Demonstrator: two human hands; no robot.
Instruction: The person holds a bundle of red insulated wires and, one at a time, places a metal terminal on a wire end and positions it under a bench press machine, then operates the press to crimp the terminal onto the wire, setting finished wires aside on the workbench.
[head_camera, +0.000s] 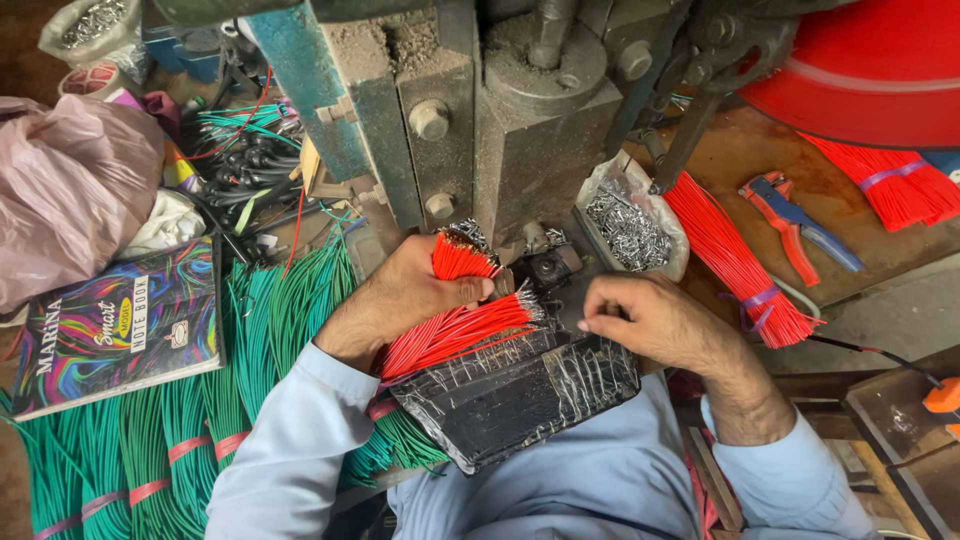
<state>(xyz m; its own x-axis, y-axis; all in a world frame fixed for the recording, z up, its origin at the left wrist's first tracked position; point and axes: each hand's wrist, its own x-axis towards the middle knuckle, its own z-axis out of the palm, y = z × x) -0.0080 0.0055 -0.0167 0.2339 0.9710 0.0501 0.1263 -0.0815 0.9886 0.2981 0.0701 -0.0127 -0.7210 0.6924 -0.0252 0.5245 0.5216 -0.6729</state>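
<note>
**Red wires held at the press**

I watch from the head camera, looking down. My left hand (410, 295), in the centre of the frame, is closed around a bundle of red wires (455, 325); the thumb presses on top, so the wires stay fanned with the stripped ends toward the grey press machine (500, 130) just above. I think this grip keeps the ends level and easy to take one by one. My right hand (650, 320), to the right of centre, has thumb and forefinger pinched together; it seems to hold one thin wire end, but this is too small to see surely.

Under both hands lies a black taped pad (520, 395), which seems to support the wrists. A plastic bag of small metal terminals (630, 225) stands open just beside the machine, near the right hand. More red wire bundles (735, 260) lie at the right on the bench (880, 320), with a wire stripper (795, 225). Green wire bundles (200, 420) and a colourful notebook (120, 325) fill the lower left.
</note>
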